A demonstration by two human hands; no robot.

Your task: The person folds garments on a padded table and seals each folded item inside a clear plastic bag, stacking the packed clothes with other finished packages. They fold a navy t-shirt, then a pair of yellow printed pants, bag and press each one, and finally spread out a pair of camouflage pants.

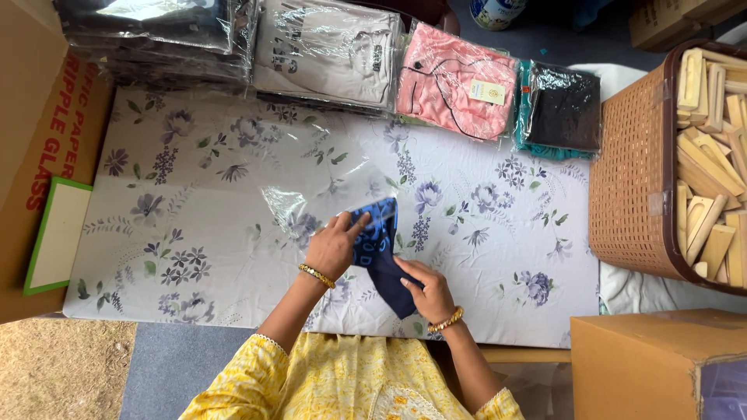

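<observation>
In the head view, you look down at a flat surface covered with a white cloth with purple flowers (pixel 233 194). Your left hand (pixel 333 247) rests on a folded dark blue garment (pixel 383 257) with a lighter blue print, and the fingers are bent and press on its left edge, with the thumb stretched toward the far side. Your right hand (pixel 429 294) lies at the near right part of the same garment; its fingers are curled and hold the fabric at the near end. The garment is near the middle of the surface, a little to the near side, just in front of your body. A clear plastic bag (pixel 311 198) lies on the cloth, touching the far left side of the garment; I cannot tell if the garment is partly inside it. You wear a gold bangle on each wrist and yellow sleeves.

On the far edge there is a row of packed clothes in plastic: a dark stack (pixel 156 35) at the left, then a grey packed shirt (pixel 327 50), a pink packed garment (pixel 455 82) and a black packed garment (pixel 562 105). At the right stands a brown basket (pixel 630 171) holding pale wooden pieces (pixel 712 155). A cardboard box (pixel 646 365) is at the near right, and another carton (pixel 39 155) stands at the left.
</observation>
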